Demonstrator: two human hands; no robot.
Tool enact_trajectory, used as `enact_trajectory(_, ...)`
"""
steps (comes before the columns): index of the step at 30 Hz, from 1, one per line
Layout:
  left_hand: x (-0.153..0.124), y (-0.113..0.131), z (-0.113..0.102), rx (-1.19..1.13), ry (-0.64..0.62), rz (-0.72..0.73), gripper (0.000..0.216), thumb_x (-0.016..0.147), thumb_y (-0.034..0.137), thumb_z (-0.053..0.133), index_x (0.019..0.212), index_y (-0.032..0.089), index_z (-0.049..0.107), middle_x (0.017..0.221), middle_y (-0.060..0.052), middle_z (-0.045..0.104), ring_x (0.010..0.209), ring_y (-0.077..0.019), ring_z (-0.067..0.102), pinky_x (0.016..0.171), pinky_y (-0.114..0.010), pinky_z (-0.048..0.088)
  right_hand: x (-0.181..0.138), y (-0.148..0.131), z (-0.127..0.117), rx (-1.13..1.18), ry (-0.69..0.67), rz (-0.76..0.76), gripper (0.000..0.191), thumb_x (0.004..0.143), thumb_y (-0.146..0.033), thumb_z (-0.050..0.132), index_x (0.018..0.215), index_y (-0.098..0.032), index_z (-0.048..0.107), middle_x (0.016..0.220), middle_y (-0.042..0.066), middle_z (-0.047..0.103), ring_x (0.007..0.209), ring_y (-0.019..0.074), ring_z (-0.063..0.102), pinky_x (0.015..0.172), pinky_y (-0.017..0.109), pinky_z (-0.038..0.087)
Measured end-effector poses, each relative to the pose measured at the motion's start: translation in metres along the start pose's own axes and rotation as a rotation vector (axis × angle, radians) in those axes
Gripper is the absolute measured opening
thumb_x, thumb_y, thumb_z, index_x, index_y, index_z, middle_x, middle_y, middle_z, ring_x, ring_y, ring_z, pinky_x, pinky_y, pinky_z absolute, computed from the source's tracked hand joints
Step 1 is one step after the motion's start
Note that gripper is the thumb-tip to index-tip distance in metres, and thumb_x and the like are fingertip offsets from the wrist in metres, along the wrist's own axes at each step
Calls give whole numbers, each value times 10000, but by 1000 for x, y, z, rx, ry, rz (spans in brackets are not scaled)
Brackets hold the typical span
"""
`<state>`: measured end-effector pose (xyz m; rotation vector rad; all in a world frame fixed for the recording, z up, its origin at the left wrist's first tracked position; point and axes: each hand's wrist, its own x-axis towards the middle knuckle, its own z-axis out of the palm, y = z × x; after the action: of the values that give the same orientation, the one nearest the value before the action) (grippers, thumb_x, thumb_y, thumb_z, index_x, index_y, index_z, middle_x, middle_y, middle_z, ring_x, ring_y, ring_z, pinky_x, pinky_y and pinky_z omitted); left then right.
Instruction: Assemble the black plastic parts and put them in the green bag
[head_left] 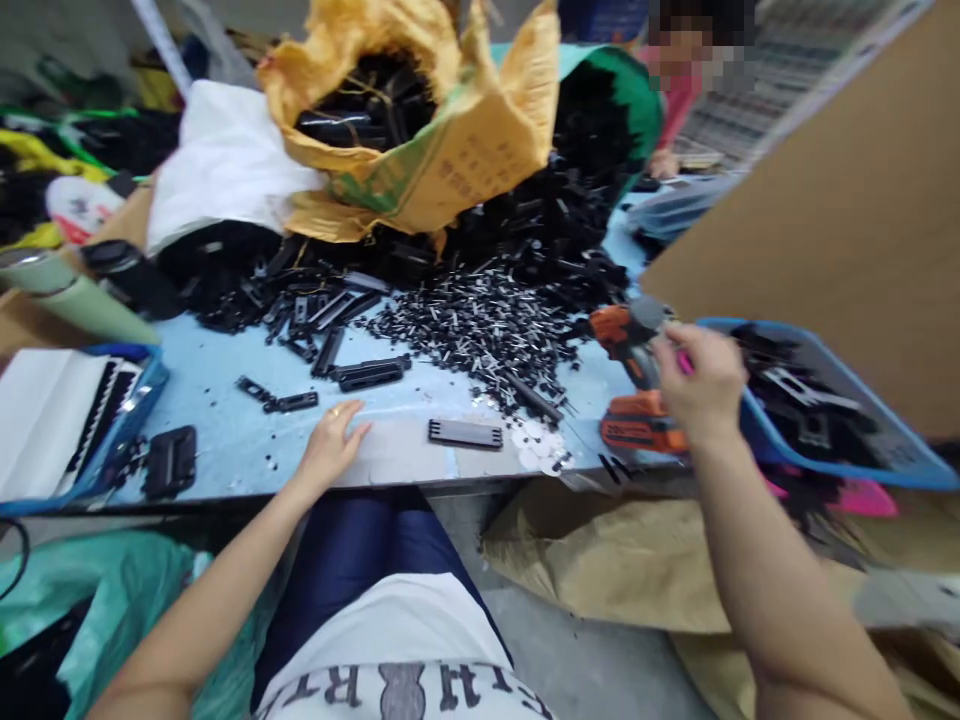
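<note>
My left hand [334, 442] rests on the table edge with thumb and fingers apart, holding nothing. To its right, a flat black-and-grey bar-shaped part [465, 433] lies on the worktop by itself. My right hand [701, 380] is curled closed at the handle of an orange and black cordless drill [637, 424], which stands on its battery base. A small pink spot shows at the fingers; what it is I cannot make out. Long black plastic parts [371, 373] lie beyond my left hand. Past the bar spreads a heap of small screws [480, 325].
A torn yellow sack [472, 150] of black parts stands at the back. Blue baskets flank the table, one with parts [885, 462] at right, one with white sheets [45, 420] at left. A cardboard panel [840, 220] rises at right. Another person [679, 90] is behind.
</note>
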<state>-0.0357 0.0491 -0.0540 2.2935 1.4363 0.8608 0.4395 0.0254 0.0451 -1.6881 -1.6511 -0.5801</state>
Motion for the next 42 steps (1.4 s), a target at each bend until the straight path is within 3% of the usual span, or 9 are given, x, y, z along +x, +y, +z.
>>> enact_trajectory(6,89,-104,-51,348,245,-441,364,848,296,444,1112,73,560,1122,-184,579,1104,-284,505,972,-400,378,-80,-152,83,250,-660,-450,371,886,-369,476,1196,-182,561,1160,117,603,1063,246,552,890,393,464)
enact_trajectory(10,140,-153,-64,439,168,-710,333,842,217,433,1083,25,559,1129,-231,550,1098,-299,486,935,-399,371,-100,-170,106,249,-740,-369,389,910,-380,417,1224,-191,547,1150,122,605,1062,260,558,892,434,467)
enact_trajectory(15,176,-175,-60,382,90,-766,317,824,223,509,1020,-19,569,1109,-255,548,1063,-310,477,879,-403,384,-104,-170,109,347,-800,-344,415,873,-414,480,1260,-270,522,1119,101,624,1021,286,582,860,467,483)
enact_trajectory(19,158,-151,-60,378,66,-742,361,884,251,422,1106,-18,515,1127,-243,527,1059,-300,465,878,-415,373,-99,-183,107,494,-773,-128,414,890,-397,448,1278,-266,510,1110,109,625,1026,273,588,883,459,477)
enact_trajectory(24,45,-60,-30,368,-146,-267,321,895,334,426,1038,91,579,1000,-152,577,986,-273,517,861,-382,403,-92,-208,119,856,-857,390,451,859,-461,460,1246,-245,542,1115,80,630,931,238,623,827,418,518)
enact_trajectory(26,-1,-28,-8,373,-302,-174,252,870,273,472,988,95,606,945,-149,587,939,-276,535,811,-381,432,-95,-218,127,999,-927,613,500,829,-498,483,1250,-233,539,1048,78,646,780,214,638,688,390,555)
enact_trajectory(29,-35,-2,21,310,-238,-156,316,865,229,492,1149,107,554,1017,-160,580,992,-288,531,832,-417,438,-103,-232,134,1140,-932,755,534,784,-509,543,1240,-231,547,1019,70,638,699,175,618,594,335,554)
enact_trajectory(35,-27,20,31,-245,-5,-52,377,925,249,397,1286,163,465,1068,-108,577,1013,-184,555,883,-328,458,-111,-255,126,1304,-929,759,574,801,-545,509,1297,-257,493,1009,52,621,682,146,598,581,294,553)
enact_trajectory(42,-26,48,12,-324,64,-155,360,923,299,413,1249,202,530,942,-70,596,884,-166,579,831,-315,471,-105,-251,108,1173,-853,145,484,872,-441,482,1322,-265,478,974,36,555,678,106,550,673,285,525)
